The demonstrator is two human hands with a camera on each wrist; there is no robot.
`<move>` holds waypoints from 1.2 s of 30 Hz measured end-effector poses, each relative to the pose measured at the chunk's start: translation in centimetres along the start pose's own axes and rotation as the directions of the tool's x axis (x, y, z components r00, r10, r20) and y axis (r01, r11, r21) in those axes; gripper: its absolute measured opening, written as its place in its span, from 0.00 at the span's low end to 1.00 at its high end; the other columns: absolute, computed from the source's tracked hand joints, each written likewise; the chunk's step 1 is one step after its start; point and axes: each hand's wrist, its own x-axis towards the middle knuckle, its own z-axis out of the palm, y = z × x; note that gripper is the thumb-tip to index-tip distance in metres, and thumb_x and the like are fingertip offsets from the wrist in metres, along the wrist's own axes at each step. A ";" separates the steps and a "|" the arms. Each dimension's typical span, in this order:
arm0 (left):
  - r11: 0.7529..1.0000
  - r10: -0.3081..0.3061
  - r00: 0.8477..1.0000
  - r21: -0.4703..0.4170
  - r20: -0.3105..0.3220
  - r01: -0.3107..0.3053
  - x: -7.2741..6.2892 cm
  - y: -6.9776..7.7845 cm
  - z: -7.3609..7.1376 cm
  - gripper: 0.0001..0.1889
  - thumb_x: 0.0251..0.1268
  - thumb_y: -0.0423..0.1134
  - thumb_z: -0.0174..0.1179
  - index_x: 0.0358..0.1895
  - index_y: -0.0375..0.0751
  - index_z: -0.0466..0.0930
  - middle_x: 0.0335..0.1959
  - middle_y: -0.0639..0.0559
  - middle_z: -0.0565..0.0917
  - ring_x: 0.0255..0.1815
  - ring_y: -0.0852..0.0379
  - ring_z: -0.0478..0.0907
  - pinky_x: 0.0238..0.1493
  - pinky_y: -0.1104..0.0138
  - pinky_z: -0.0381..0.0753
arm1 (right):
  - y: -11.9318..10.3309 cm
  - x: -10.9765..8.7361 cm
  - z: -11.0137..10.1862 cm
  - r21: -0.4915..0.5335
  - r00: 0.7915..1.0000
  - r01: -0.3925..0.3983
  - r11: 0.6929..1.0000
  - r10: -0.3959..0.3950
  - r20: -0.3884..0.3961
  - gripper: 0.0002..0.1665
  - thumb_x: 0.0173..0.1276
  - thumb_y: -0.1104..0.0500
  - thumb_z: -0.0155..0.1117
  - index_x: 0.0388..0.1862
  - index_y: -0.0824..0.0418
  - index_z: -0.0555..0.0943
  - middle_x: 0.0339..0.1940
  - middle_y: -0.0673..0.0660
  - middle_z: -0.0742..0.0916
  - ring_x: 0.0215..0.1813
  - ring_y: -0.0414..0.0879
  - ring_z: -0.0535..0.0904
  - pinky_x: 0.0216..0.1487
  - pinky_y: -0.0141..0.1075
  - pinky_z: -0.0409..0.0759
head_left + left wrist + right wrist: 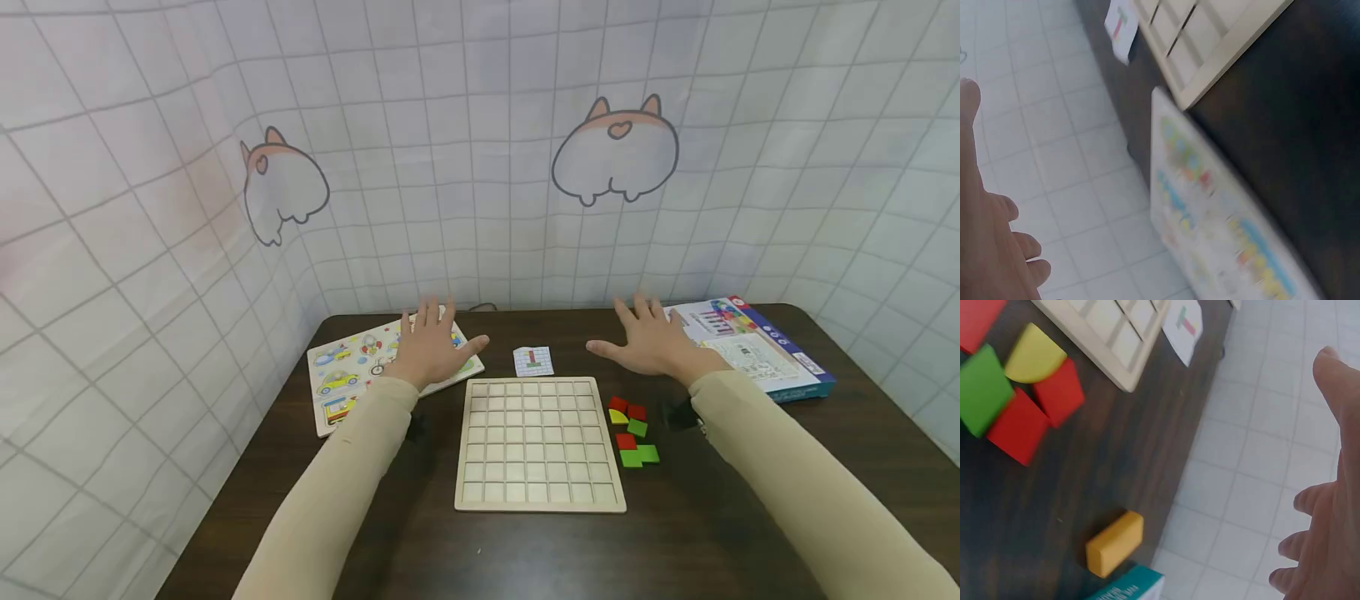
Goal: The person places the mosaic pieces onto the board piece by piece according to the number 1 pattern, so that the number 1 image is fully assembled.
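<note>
Both hands are held up over the far part of the table with fingers spread, holding nothing. My left hand (429,348) is in front of a picture puzzle board (351,358), hiding part of it. Over on the right, my right hand (654,342) is beside a flat box (772,354). Between the arms lies a wooden grid board (535,436) with bare square cells. Next to its right edge are several flat pieces: red squares (626,442), green pieces (640,456) and a yellow quarter-round (617,417). A small paper card (533,362) with a red and green pattern lies behind the board.
In the right wrist view, an orange-yellow block (1114,544) lies on the dark table near the box's corner; the right arm hides it in the head view. A grid-patterned curtain (480,167) hangs behind the table and along both sides.
</note>
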 end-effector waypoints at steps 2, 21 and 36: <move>1.000 0.003 1.000 -0.023 0.007 -0.003 -0.8 0.1 0.9 0.51 0.64 0.77 0.32 0.79 0.43 0.40 0.79 0.38 0.40 0.80 0.41 0.36 0.74 0.41 0.36 | -0.3 -0.7 0.7 0.018 1.000 0.009 1.000 -0.009 -0.001 0.61 0.66 0.22 0.42 0.79 0.65 0.46 0.78 0.74 0.45 0.75 0.76 0.40 0.68 0.72 0.38; 0.957 0.099 0.974 -0.288 0.203 -0.037 -8.9 1.2 6.0 0.50 0.62 0.77 0.42 0.77 0.44 0.52 0.79 0.41 0.50 0.75 0.41 0.57 0.69 0.47 0.63 | 0.6 -6.0 6.5 0.230 0.994 -0.066 0.971 0.083 -0.067 0.54 0.66 0.31 0.56 0.75 0.68 0.58 0.74 0.74 0.60 0.71 0.72 0.59 0.65 0.68 0.61; 0.895 0.207 0.963 -0.430 0.172 -0.116 -9.5 -0.2 8.1 0.33 0.70 0.54 0.56 0.70 0.37 0.66 0.75 0.36 0.58 0.77 0.40 0.51 0.73 0.47 0.55 | 2.2 -6.5 9.9 0.433 0.948 -0.135 0.891 0.243 -0.205 0.23 0.69 0.51 0.63 0.55 0.66 0.80 0.51 0.66 0.82 0.45 0.56 0.76 0.46 0.52 0.76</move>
